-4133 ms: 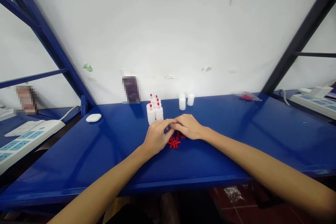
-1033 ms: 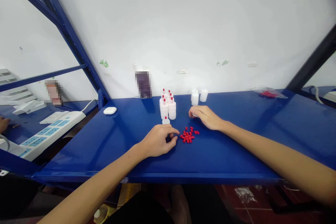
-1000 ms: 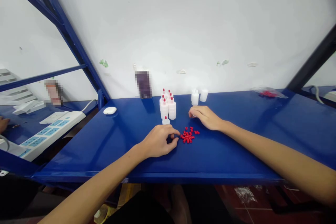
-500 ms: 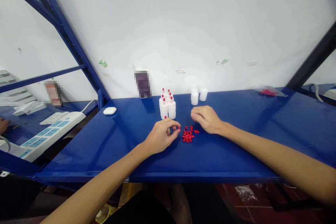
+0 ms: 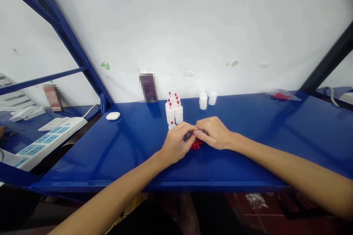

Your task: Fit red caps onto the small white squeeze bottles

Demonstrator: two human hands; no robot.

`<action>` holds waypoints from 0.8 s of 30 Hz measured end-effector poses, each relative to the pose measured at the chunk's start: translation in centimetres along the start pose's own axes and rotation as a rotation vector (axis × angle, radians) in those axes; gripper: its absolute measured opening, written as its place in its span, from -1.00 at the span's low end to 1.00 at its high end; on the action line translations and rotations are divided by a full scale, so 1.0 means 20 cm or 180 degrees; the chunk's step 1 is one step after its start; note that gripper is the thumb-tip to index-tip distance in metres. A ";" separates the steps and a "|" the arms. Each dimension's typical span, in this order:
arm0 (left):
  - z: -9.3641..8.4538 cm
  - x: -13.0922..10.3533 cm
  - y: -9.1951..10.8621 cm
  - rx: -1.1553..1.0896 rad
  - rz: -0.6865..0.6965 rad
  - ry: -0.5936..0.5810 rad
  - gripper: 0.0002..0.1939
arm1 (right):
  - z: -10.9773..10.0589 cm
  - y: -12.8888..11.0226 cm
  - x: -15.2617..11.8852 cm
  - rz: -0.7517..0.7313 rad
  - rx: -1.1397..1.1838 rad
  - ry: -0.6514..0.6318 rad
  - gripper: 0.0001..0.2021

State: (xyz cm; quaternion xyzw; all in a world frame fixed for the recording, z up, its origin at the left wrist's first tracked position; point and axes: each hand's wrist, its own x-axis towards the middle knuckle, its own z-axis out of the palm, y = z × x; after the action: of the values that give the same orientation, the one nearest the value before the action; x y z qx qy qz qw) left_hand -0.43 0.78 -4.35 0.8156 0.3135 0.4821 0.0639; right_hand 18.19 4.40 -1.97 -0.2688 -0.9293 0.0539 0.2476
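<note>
My left hand (image 5: 178, 143) and my right hand (image 5: 215, 132) meet at the fingertips over a pile of small red caps (image 5: 196, 144). Both are pinched closed; whatever lies between the fingertips is too small and hidden to make out. Behind my left hand stands a group of white bottles (image 5: 174, 112) with red tips, with one more red-tipped bottle (image 5: 171, 125) in front, partly covered by the hand. Farther back on the blue table (image 5: 124, 154) are white bottles (image 5: 203, 101) without red caps and a white cup-like piece (image 5: 212, 98).
A white case (image 5: 113, 116) lies at the table's left. Against the wall leans a blurred dark object (image 5: 148, 87). A clear bag of red pieces (image 5: 281, 96) lies at the back right. Left of the table is a white power strip (image 5: 52, 139); blue frame posts (image 5: 68, 40) rise beside it.
My right hand has moved left and down, and my left hand slightly right, so their fingertips now meet. The red cap seen in my left fingers is now hidden.
</note>
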 end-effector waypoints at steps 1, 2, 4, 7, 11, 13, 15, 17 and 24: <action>0.00 0.00 0.00 -0.0005 0.0037 0.0038 -0.92 | 0.00 0.00 0.00 0.0006 0.0006 -0.0022 -0.50; 0.00 0.00 0.00 -0.0005 0.0080 0.0072 -0.92 | 0.00 -0.01 0.00 0.0005 0.0014 -0.0032 -0.51; 0.00 -0.01 0.01 0.0010 0.0187 0.0134 -0.91 | 0.00 -0.01 0.00 -0.0016 0.0018 -0.0017 -0.53; 0.00 -0.01 0.01 0.0027 0.0273 0.0156 -0.88 | 0.01 -0.02 0.01 -0.0071 0.0006 0.0053 -0.59; 0.01 -0.02 0.00 0.0022 0.0158 0.0007 -0.86 | 0.01 -0.03 0.00 -0.0025 0.0150 0.0080 -0.63; 0.01 -0.02 0.00 0.0031 0.0153 -0.0033 -0.87 | 0.01 -0.04 0.00 0.0046 0.0313 0.0042 -0.65; 0.01 -0.02 0.00 0.0047 0.0181 -0.0052 -0.88 | 0.01 -0.05 0.00 0.0045 0.0453 0.0022 -0.68; 0.01 -0.02 0.00 0.0079 0.0211 -0.0090 -0.88 | 0.01 -0.05 -0.01 -0.0041 0.0512 0.0101 -0.73; 0.00 -0.02 0.02 0.0205 0.0148 -0.0221 -0.88 | 0.04 -0.03 -0.01 -0.0356 0.0635 0.0494 -0.78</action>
State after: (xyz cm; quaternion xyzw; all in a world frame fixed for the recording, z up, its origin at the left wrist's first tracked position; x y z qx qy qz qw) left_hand -0.47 0.25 -4.48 0.8405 0.3074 0.4445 0.0372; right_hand 17.69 3.79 -2.60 -0.1940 -0.9109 0.1112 0.3469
